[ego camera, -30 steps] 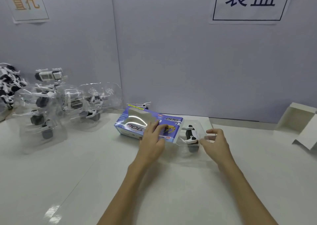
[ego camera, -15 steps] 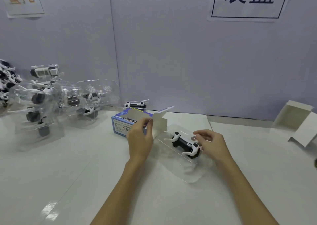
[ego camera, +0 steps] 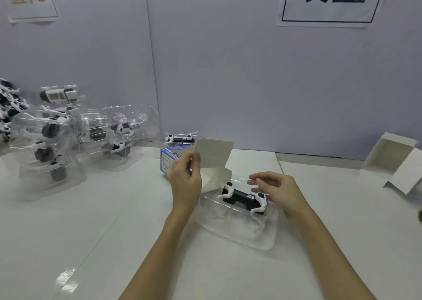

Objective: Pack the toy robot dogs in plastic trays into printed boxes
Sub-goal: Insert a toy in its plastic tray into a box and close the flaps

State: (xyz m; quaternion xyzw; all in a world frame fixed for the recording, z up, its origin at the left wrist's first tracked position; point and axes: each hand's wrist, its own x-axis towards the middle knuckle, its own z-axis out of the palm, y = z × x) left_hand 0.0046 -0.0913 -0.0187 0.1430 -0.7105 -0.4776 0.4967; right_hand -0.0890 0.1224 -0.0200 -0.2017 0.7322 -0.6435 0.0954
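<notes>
1. While the left hand [ego camera: 185, 181] pinches the raised end flap [ego camera: 213, 154] of the printed box [ego camera: 170, 160], thumb on the flap's left edge and fingers curled behind it, the flap stands upright and shows its plain inner face.
2. The box lies on its side on the white table [ego camera: 91, 242], its opened end turned toward the right, its blue printed panel partly hidden by the hand.
3. Just right of that opened end lies a clear plastic tray [ego camera: 242, 229] with a black-and-white toy robot dog [ego camera: 244, 197] seated in it; the tray's near-left edge comes close to the box's lower flap.
4. The right hand [ego camera: 280, 192] grips the tray's far right rim, fingers curled over the edge beside the dog's rear leg.
5. Another trayed dog [ego camera: 180, 138] sits behind the box against the grey wall [ego camera: 228, 82].
6. A pile of filled trays [ego camera: 75, 137] crowds the left rear of the table, well apart from the hands.
7. An opened white carton [ego camera: 392, 162] lies at the far right edge, also well apart.
8. Bare table runs across the whole near side, in front of and between the forearms, and to the right of the tray up to the carton.
9. Two paper signs [ego camera: 331, 0] hang on the wall above.
</notes>
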